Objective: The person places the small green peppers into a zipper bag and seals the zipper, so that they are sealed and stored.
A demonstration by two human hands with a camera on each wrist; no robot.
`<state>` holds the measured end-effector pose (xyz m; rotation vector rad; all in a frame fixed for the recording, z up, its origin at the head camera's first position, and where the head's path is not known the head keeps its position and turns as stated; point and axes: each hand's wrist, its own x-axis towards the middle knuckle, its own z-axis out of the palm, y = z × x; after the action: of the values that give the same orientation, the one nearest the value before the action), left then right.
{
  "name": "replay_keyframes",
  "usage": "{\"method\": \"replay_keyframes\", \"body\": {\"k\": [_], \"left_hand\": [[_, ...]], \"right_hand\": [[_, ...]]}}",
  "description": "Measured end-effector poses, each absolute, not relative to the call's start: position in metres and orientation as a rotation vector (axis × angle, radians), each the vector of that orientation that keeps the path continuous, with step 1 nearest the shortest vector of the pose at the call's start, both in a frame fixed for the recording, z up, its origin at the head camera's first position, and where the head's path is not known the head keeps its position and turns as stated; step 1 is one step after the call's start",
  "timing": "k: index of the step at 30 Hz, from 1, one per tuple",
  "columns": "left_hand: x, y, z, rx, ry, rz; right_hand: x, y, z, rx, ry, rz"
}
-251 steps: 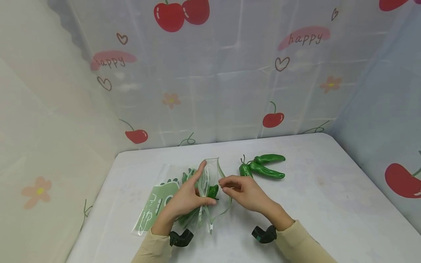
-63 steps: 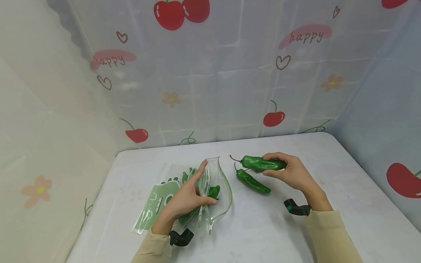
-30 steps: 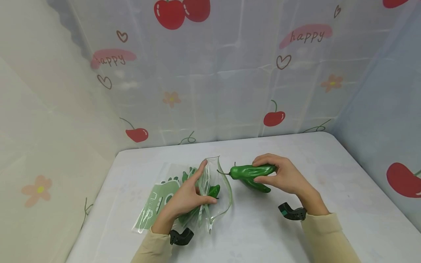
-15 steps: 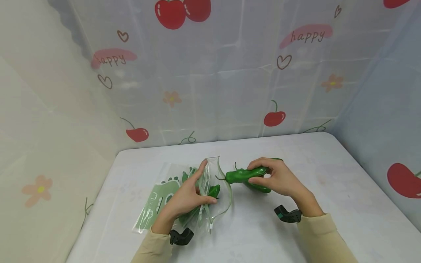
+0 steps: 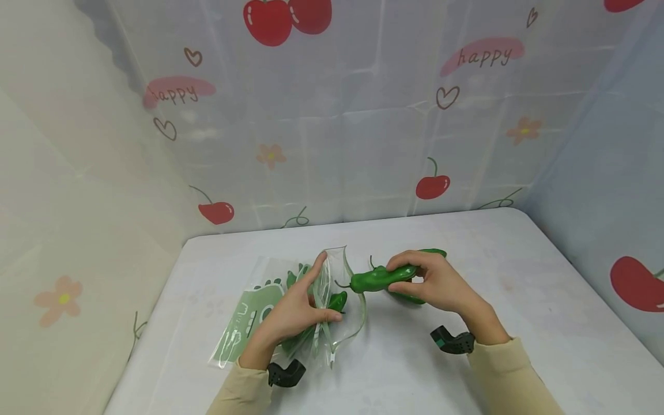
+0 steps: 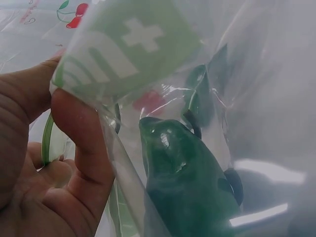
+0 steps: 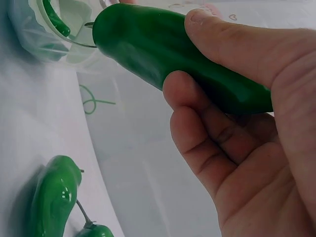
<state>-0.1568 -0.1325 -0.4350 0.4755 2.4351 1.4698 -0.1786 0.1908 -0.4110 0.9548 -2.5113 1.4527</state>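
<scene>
My left hand (image 5: 293,311) grips the edge of a clear zip bag (image 5: 355,328) with green trim, and the bag's mouth gapes to the right. In the left wrist view, bag film runs between the fingers, and a green pepper (image 6: 182,182) shows through the plastic. Another view of a bagged pepper (image 5: 337,301) is beside the left thumb. My right hand (image 5: 433,282) holds a long green pepper (image 5: 376,279) by its tip end, thumb on one side and fingers on the other. Its stem points left, at the bag's mouth.
Two loose green peppers lie on the white table (image 5: 394,369): one pepper (image 5: 407,298) under the held one, another pepper (image 5: 436,252) partly behind my right hand. The bag's green printed panel (image 5: 249,325) lies flat at left. A patterned curtain (image 5: 342,144) stands behind.
My right hand left the bag's edge, took one pepper from the three on the table, and carried it leftward to the bag's mouth. My left hand has stayed in place.
</scene>
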Motion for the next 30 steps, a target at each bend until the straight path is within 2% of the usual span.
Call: {"method": "replay_keyframes", "body": {"k": [30], "left_hand": [[-0.156,-0.133,-0.432,0.5,2.415,1.468]], "right_hand": [[-0.173,0.157,-0.423,1.059,-2.62,1.605]]}}
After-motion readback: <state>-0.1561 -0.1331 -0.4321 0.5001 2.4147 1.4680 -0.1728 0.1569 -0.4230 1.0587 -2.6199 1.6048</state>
